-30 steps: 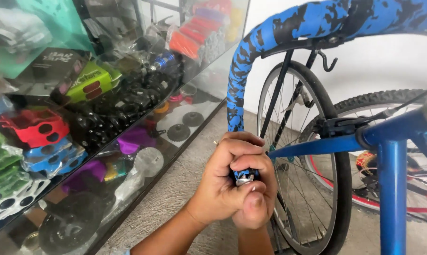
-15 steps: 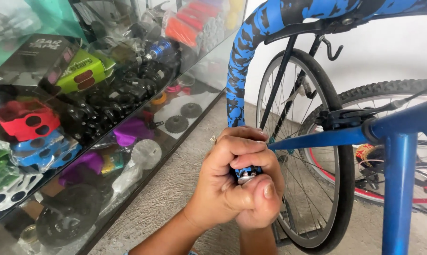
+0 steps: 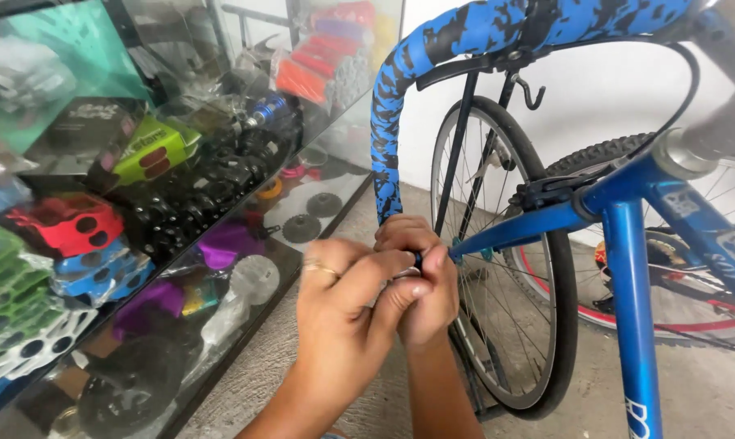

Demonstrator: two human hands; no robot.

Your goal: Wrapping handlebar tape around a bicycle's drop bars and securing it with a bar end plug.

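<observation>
Hands meet at the lower end of a drop handlebar (image 3: 400,106) wrapped in blue tape mottled with black. The left hand (image 3: 347,313) comes up from the bottom edge of the view, wrist bent, fingers curled over, the thumb pressing forward; a thin gold ring sits on one finger. The right hand (image 3: 420,276) rises just behind it with the forearm nearly upright, its fingers folded round the bar's tip. Both are closed tight about the bar end, and a small dark piece, mostly hidden, shows between the thumb tips; what it is I cannot tell. The tape looks soft and slightly ridged where it spirals up the curve. Beside the hands runs the glossy blue frame (image 3: 632,276) of the bicycle, with a thin spoked wheel (image 3: 497,268) and smooth black tyre behind. Along the left side stands a glass display case (image 3: 140,203) holding plastic pedals in red, green, blue and purple, and dark metal parts.
</observation>
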